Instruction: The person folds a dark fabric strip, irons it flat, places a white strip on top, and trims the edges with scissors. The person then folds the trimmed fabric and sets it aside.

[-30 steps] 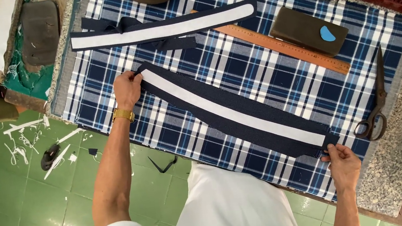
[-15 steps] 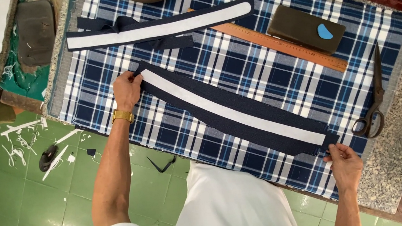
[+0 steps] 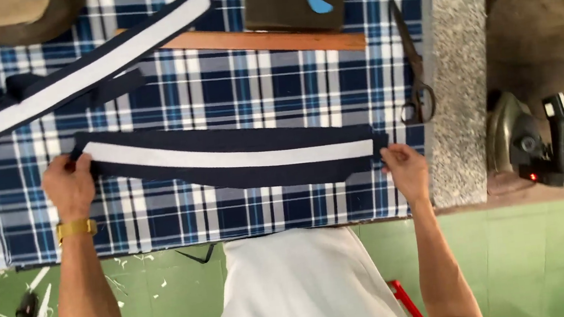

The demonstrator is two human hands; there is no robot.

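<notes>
Left hand [image 3: 70, 186] and right hand [image 3: 405, 170] pinching opposite ends of navy waistband strip [image 3: 226, 161], stretched flat between fingertips; next: likely smoothing flat.

- Tailoring workshop, by the look of it.
- Plaid-covered worktable [image 3: 232, 213] with scissors [image 3: 411, 61], wooden ruler [image 3: 263, 42], dark fabric bands [image 3: 226, 161].
- Iron [image 3: 525, 143] on a side stand.
- Green tiled floor [image 3: 558, 262] littered with fabric scraps [image 3: 4, 306].
</notes>
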